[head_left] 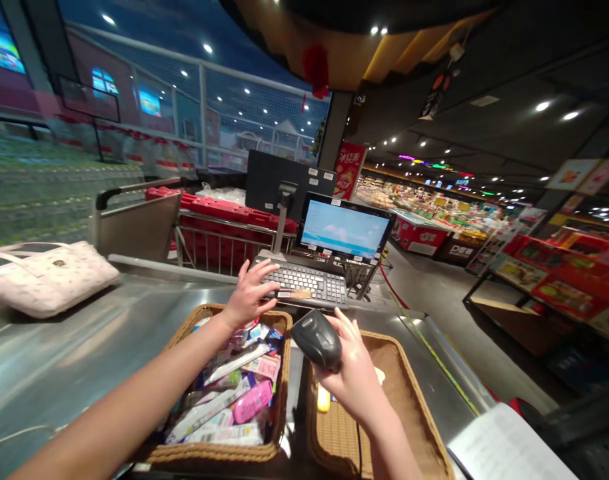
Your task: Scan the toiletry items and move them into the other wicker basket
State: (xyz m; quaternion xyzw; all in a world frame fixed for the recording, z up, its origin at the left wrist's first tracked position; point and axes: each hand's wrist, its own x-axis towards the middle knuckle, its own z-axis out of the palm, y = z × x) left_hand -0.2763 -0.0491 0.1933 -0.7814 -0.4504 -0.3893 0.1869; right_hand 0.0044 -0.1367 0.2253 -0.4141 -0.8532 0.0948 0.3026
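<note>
Toward the counter's [134, 327] near edge stand two wicker baskets, the left basket [285, 373] full of packets [234, 400]. Above the right basket [402, 407], the right hand's [352, 373] fingers wrap a black scanner [314, 341]. At the far edge, the left hand [247, 297] spreads empty fingers over the keyboard [327, 283], key contact unclear; a lit screen [344, 230] stands beyond.

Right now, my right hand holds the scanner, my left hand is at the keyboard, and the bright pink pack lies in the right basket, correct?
Not quite: the head view shows the bright pink pack in the left basket. Your right hand does hold the scanner, and your left hand is at the keyboard.
</note>
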